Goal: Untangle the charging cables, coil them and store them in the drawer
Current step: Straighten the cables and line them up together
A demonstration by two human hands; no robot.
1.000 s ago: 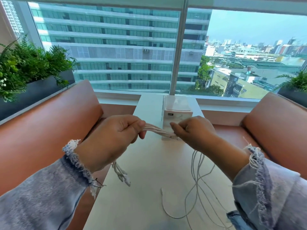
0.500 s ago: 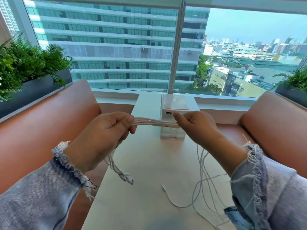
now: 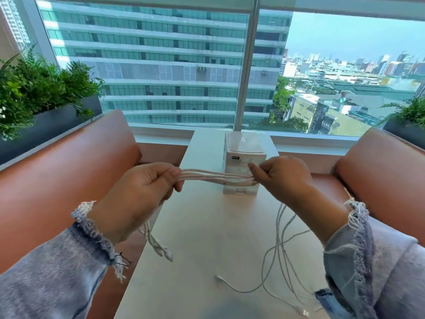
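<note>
Cables [image 3: 216, 177], thin and white (several strands side by side), stretched level between both hands above the desk [image 3: 197, 226]. Left hand [image 3: 138, 194] clenched on them, plug ends dangling below. Right hand [image 3: 282, 178] pinches the other side, slack looping onto the desk. Small drawer box [image 3: 243, 146] stands behind.

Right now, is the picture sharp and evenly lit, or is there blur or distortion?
Head view: strong daylight from the window; wide-angle bending at the edges; the cables between the left hand and right hand look slightly soft, pale against the white table.
</note>
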